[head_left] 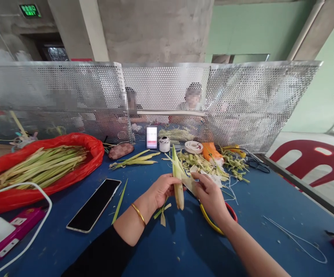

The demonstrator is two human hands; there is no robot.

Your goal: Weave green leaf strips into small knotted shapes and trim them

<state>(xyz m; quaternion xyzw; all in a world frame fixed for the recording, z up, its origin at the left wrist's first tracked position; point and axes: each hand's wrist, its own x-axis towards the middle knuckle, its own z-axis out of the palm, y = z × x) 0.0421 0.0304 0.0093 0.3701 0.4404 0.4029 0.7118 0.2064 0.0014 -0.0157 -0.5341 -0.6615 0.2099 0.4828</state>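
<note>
My left hand (167,188) is closed around a pale green and whitish leafy stalk (178,192), held upright above the blue table. Between the fingertips of my right hand (209,194) is a pale leaf strip (187,181), pulled out to the side of the stalk. Whether that strip is still joined to the stalk I cannot tell. Below my right hand lie scissors (210,221) with yellow and red handles, partly hidden by the hand. Small leaf scraps (163,215) rest on the table under my left hand.
A red plastic bag (94,154) of long leaves stands at left, near a phone (94,206) and purple power strip (11,234). Peeled scraps (196,161), a tape roll (194,147) and several stalks (138,158) lie behind my hands. A perforated metal screen (167,84) closes off the back.
</note>
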